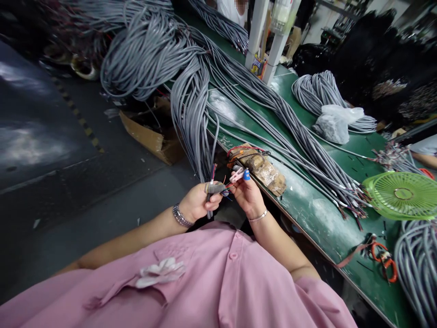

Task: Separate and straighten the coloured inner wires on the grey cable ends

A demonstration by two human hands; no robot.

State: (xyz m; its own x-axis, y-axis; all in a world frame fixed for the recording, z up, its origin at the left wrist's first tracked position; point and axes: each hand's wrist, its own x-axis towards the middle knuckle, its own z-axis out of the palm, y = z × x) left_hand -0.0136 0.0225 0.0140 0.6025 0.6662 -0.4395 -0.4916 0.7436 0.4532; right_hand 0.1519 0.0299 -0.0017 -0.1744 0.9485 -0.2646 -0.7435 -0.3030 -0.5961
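My left hand (200,200) is closed around the end of a grey cable (209,212), with grey wrapping on its thumb. Thin coloured wires (228,186) fan out from the cable end toward the right. My right hand (251,197) pinches a small pink clip-like tool (236,175) close to these wires; its exact kind is unclear. Blue tape (246,174) covers a fingertip of that hand. Just beyond both hands, a tape-wrapped brown block (264,171) lies on the green table's (321,209) edge, red and black wires at its far end.
Large bundles of grey cable (150,54) drape over the table and its left edge. A green fan (403,195) and orange-handled scissors (384,262) are on the right. An open cardboard box (150,136) stands on the floor. Another person's arm (425,158) shows at far right.
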